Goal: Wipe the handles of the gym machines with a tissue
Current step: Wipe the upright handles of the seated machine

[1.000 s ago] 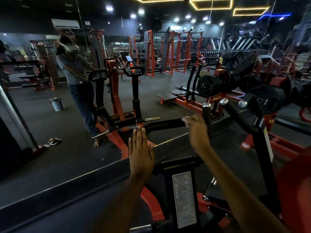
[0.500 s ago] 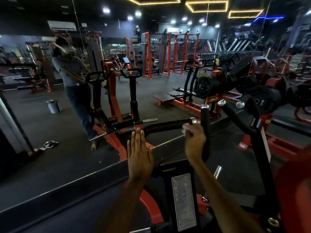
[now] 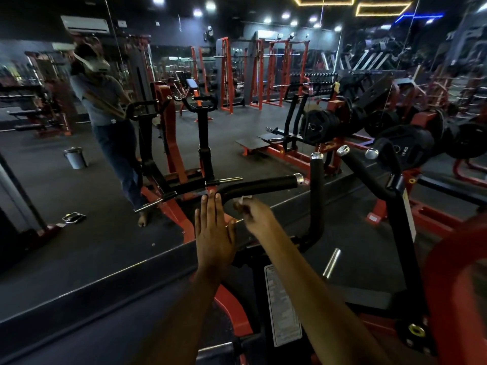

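Tissue (image 3: 243, 199): small white scrap, centre of frame, pinched in the curled fingertips of the right hand (image 3: 254, 214). Only a corner shows; the rest is hidden in the fingers. It sits just below the horizontal handle (image 3: 259, 185), a black padded bar with a chrome end cap, near its bend. Whether tissue and bar touch, I cannot tell; the hand is slightly blurred.

Left hand (image 3: 214, 233): flat, fingers straight and together, holding nothing, fingertips pointing up at the bend of the same bar. Likely placed as a brace or simply kept out of the wiping hand's way; whether it rests on anything is not visible.

Judgement: the pinch grip suits drawing the tissue along the bar's underside, which the hand's low position favours.

Right of centre: upright handle (image 3: 317, 196), black, chrome-capped, rising close beside the horizontal bar's end. It narrows the room for a full stroke to the cap. Further right, two more angled handles (image 3: 363, 169) on the black frame.

Lower centre: a white label plate (image 3: 282, 306) on the machine's column, orange frame (image 3: 232, 309) beneath the forearms.

Left half of frame: a mirror (image 3: 79, 246) showing a person's reflection at the same machine, a small bucket (image 3: 75, 158) on the floor, orange racks behind. Right: loaded weight plates (image 3: 321, 125).
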Available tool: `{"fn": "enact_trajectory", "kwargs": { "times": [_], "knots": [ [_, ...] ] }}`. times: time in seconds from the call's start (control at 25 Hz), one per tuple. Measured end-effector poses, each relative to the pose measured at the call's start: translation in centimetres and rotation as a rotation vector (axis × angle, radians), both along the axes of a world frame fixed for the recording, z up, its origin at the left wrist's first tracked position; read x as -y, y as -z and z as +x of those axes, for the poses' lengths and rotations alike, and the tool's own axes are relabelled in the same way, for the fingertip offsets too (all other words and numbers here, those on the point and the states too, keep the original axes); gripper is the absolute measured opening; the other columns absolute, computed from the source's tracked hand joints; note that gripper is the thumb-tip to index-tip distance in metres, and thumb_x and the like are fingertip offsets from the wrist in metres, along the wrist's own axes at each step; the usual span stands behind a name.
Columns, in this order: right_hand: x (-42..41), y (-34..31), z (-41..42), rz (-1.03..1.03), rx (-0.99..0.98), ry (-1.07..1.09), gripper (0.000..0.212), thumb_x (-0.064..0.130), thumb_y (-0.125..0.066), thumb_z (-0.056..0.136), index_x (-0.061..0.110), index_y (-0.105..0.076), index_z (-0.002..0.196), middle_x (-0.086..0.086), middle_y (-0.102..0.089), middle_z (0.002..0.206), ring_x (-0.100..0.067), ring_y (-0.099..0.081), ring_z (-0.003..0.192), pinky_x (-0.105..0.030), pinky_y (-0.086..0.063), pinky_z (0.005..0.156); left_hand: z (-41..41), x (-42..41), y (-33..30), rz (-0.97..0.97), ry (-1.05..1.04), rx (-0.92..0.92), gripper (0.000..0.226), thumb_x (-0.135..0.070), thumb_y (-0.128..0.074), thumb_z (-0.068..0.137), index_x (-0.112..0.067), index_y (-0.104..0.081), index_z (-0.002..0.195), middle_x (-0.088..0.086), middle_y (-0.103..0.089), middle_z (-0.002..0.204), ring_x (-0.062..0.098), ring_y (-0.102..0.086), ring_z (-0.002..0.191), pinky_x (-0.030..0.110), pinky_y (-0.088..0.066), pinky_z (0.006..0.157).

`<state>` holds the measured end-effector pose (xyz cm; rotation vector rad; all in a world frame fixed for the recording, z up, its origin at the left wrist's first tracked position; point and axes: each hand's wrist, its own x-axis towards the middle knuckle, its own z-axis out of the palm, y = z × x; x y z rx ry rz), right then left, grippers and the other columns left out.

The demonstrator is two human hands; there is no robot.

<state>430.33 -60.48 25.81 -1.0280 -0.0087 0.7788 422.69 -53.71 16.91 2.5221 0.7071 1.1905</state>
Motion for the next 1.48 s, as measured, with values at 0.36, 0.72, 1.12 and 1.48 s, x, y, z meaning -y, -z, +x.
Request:
{"fn": "enact_trajectory", "kwargs": {
  "times": [0.36, 0.72, 1.12, 1.48],
  "knots": [
    [3.7, -2.3, 5.0, -0.874, 1.337, 0.358, 0.017, -0.001, -0.051, 0.087, -0.003, -0.061, 0.101, -0.017, -0.059, 0.101, -0.024, -0.059, 0.09, -0.035, -0.051, 0.08, -0.3, 0.4, 0.1, 0.055, -0.025, 0.063, 0.066, -0.037, -0.031, 0.098, -0.008, -0.005, 0.152, 0.012, -0.009, 0.16, 0.023, -0.002, 0.149, 0.048, -0.016, 0.119],
    [5.7, -4.5, 9.6, -1.076, 1.552, 0.189, 0.025, 0.003, -0.041, 0.095, -0.008, -0.057, 0.11, -0.012, -0.059, 0.091, -0.023, -0.058, 0.083, -0.007, -0.045, 0.066, -0.3, 0.6, -0.3, 0.046, -0.029, 0.045, 0.066, -0.035, -0.032, 0.097, -0.006, -0.008, 0.151, 0.014, -0.013, 0.16, 0.025, -0.005, 0.149, 0.046, -0.014, 0.119],
    [2.8, -2.0, 6.0, -0.788, 1.681, 0.109, 0.016, 0.01, -0.048, 0.094, 0.003, -0.059, 0.102, 0.0, -0.056, 0.09, -0.004, -0.053, 0.075, -0.01, -0.042, 0.061, -0.4, 0.5, -0.2, 0.05, -0.04, 0.034, 0.066, -0.036, -0.031, 0.097, -0.008, -0.003, 0.15, 0.012, -0.011, 0.16, 0.023, -0.004, 0.149, 0.045, -0.013, 0.119],
    [1.3, -2.1, 1.1, -0.722, 1.733, 0.073, 0.028, -0.006, -0.047, 0.089, -0.008, -0.057, 0.114, -0.025, -0.056, 0.117, -0.034, -0.05, 0.11, -0.031, -0.038, 0.091, -0.9, 1.1, -0.9, 0.036, -0.018, -0.009, 0.065, -0.032, -0.034, 0.096, -0.002, -0.016, 0.151, 0.016, -0.016, 0.16, 0.026, -0.007, 0.149, 0.045, -0.013, 0.121]
  ]
}}
